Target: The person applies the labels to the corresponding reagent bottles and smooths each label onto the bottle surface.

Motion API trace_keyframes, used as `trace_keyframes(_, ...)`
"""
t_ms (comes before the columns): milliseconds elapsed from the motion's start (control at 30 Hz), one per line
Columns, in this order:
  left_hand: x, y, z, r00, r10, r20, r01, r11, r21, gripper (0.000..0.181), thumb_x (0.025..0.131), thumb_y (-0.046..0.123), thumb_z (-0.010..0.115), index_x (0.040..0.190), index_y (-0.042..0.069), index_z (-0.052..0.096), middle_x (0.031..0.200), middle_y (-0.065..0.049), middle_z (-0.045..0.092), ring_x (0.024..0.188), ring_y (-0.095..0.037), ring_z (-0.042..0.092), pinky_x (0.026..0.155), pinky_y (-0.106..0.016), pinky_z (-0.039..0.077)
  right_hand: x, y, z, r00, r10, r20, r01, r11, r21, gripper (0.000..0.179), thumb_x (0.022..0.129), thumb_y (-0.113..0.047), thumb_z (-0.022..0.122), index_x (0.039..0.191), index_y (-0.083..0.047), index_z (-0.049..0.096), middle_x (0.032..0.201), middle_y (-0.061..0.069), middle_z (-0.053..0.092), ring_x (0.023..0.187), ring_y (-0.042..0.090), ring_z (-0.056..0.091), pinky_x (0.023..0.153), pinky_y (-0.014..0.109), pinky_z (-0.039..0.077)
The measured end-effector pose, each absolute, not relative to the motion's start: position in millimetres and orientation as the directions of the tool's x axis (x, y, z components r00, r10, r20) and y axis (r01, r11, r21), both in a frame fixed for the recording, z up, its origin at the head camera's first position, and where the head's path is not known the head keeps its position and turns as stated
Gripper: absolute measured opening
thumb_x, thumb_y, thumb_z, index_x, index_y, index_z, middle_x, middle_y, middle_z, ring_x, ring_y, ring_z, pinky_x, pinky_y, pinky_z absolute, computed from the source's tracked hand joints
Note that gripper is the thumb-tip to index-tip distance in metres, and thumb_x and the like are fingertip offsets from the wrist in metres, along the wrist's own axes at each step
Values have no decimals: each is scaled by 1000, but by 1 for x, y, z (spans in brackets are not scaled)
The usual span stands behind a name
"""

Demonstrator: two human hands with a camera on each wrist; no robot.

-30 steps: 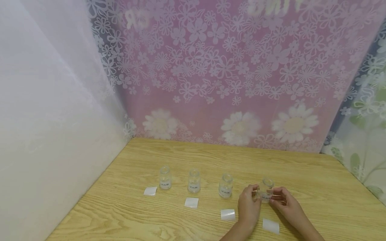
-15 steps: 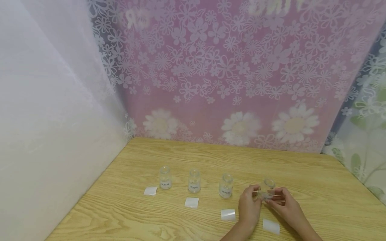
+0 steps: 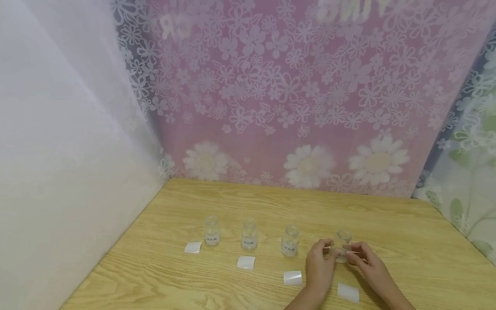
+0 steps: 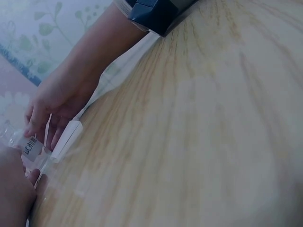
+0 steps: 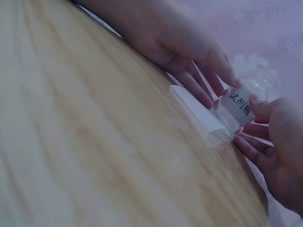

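A small clear glass bottle (image 3: 344,237) stands at the right of the row in the head view, between my two hands. My left hand (image 3: 320,263) holds its left side and my right hand (image 3: 371,265) its right side, with fingers bent about the glass. Both thumbs lie at the front, over the white label (image 5: 240,105). Printed dark characters on that label show in the right wrist view, while the thumbs mostly cover it in the head view. A white paper piece (image 3: 348,292) lies just in front of the bottle.
Three similar labelled glass bottles stand to the left: a near one (image 3: 289,241), a middle one (image 3: 249,235) and a far-left one (image 3: 212,231). White paper pieces (image 3: 292,277) lie before them on the wood-grain table (image 3: 174,284). A flowered curtain (image 3: 271,107) hangs behind.
My right thumb has shifted at the bottle's front, and the label, readable a second ago in the head view, is now mostly covered. The other bottles and papers stay put.
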State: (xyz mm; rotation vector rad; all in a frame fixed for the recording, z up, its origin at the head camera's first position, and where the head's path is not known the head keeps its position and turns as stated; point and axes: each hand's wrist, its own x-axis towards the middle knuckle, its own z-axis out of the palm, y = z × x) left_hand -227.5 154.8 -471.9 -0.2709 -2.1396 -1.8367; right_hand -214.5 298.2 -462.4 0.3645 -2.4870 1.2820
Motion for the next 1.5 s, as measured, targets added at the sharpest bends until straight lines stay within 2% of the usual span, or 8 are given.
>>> trace_keyframes(100, -227, 154, -473, -938, -61, 342, 329, 166, 930, 26, 78, 18, 71, 103, 15, 66, 102, 11, 61, 89, -8, 59, 70, -16, 48, -216, 301, -465, -907, -108, 408, -405, 492, -770, 16, 95, -2, 48, 108, 7, 49, 105, 13, 58, 87, -1, 55, 69, 21, 51)
trace_keyframes(200, -226, 154, -473, -941, -60, 333, 319, 170, 932, 25, 78, 17, 71, 102, 16, 66, 102, 11, 61, 89, -8, 59, 70, -17, 48, -216, 305, -468, -887, -160, 433, -459, 412, -788, 16, 94, 4, 46, 108, 12, 47, 105, 1, 57, 90, -2, 55, 71, 20, 51)
trace_keyframes(300, -226, 155, -472, -941, -59, 333, 319, 174, 932, 25, 77, 17, 71, 102, 16, 66, 102, 11, 61, 89, -8, 59, 69, -18, 49, -217, 308, -469, -885, -170, 434, -464, 422, -779, 16, 93, 5, 47, 108, 12, 47, 107, 5, 57, 91, -3, 54, 71, 19, 50)
trace_keyframes(433, -227, 156, -471, -929, -44, 368, 354, 187, 916, 24, 80, 14, 69, 103, 14, 65, 103, 8, 62, 89, -9, 59, 69, -16, 49, -219, 308, -468, -884, -130, 449, -441, 551, -708, 17, 90, 4, 54, 107, 5, 51, 103, 15, 58, 88, -3, 54, 69, 18, 48)
trace_keyframes(600, -228, 157, -472, -922, -35, 385, 372, 192, 908, 25, 80, 10, 70, 104, 13, 65, 102, 8, 61, 89, -8, 59, 68, -17, 49, -220, 308, -471, -853, -152, 498, -481, 599, -641, 26, 83, 8, 62, 106, 4, 50, 102, 18, 58, 86, -1, 55, 68, 18, 49)
trace_keyframes(1100, -228, 164, -472, -956, -24, 291, 279, 221, 935, 45, 72, -8, 72, 109, 15, 63, 100, 12, 58, 84, -4, 55, 70, -18, 48, -220, 309, -470, -939, -97, 331, -332, 512, -792, 46, 79, 6, 67, 115, 16, 40, 110, 30, 51, 88, -9, 48, 72, 17, 49)
trace_keyframes(1367, -227, 163, -471, -953, -11, 303, 289, 265, 920, 48, 70, -10, 73, 111, 13, 61, 99, 9, 57, 84, -5, 55, 72, -20, 48, -219, 312, -468, -920, -90, 382, -364, 559, -745, 42, 77, 8, 67, 112, 14, 44, 105, 28, 55, 86, -5, 51, 69, 19, 49)
trace_keyframes(1500, -227, 162, -468, -960, -14, 281, 267, 272, 925, 49, 68, -7, 74, 111, 12, 60, 102, 8, 56, 88, -9, 54, 75, -25, 48, -218, 316, -461, -905, -104, 412, -385, 610, -693, 40, 78, 9, 66, 113, 11, 46, 105, 25, 56, 85, -2, 53, 66, 19, 49)
